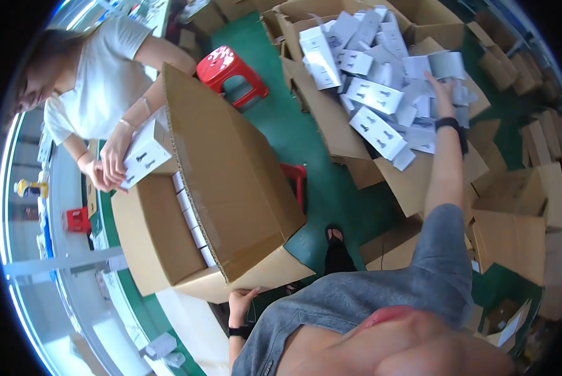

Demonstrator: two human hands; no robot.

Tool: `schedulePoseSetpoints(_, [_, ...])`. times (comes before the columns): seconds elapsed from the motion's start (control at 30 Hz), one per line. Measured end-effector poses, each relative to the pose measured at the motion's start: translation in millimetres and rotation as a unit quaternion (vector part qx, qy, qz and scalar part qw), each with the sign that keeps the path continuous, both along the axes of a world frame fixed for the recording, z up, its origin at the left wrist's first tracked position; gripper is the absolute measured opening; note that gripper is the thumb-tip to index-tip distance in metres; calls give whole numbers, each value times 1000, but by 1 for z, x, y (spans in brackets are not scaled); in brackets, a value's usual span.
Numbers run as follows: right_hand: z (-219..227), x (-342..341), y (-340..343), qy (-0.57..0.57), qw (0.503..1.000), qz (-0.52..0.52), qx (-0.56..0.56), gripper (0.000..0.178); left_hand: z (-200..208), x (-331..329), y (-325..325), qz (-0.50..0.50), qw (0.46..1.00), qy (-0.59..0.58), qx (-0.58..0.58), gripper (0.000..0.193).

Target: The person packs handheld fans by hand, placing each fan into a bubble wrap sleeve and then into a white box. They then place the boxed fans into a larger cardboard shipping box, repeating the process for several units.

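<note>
My right hand (442,95) reaches into a large open carton (321,119) heaped with white printed boxes. Its fingers are around a white box (447,65) with a raised flap, though some fingers are hidden. Close to my body, my left hand (240,305) grips the lower flap (249,279) of another tall carton (231,163), the thumb resting along its edge. Inside that carton a row of white boxes (190,219) stands along one wall. Loose white boxes (376,133) with dark product pictures lie tumbled in the heap.
Across the tall carton, a person (108,81) in a white top holds a white box (146,153) in both hands. Red stools (227,69) stand on the green floor (256,37). Brown cartons (509,232) crowd the right side. Shelving and a bench (96,213) line the left.
</note>
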State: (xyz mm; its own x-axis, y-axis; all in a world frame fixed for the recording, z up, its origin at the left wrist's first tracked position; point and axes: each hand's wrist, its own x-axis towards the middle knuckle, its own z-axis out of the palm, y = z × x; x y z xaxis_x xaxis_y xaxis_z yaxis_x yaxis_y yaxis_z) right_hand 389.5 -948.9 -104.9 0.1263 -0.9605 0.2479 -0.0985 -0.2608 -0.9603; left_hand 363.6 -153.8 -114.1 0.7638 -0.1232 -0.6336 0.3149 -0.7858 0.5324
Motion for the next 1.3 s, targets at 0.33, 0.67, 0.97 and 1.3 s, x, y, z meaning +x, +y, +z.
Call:
schedulePoseSetpoints(0.33, [14, -97, -18, -84, 993, 82, -20, 42, 18, 11, -11, -64, 996, -5, 59, 43])
schedulePoseSetpoints(0.67, [280, -39, 454, 25, 438, 790, -428, 23, 3, 7, -5, -30, 983, -138, -119, 63])
schedulePoseSetpoints(0.97, [203, 59, 699, 84, 533, 752, -378, 25, 3, 5, 39, -170, 917, -119, -339, 41])
schedulePoseSetpoints(1.3, [-73, 176, 693, 331, 293, 673, -593, 63, 59, -48, 122, -2, 964, -78, -256, 35])
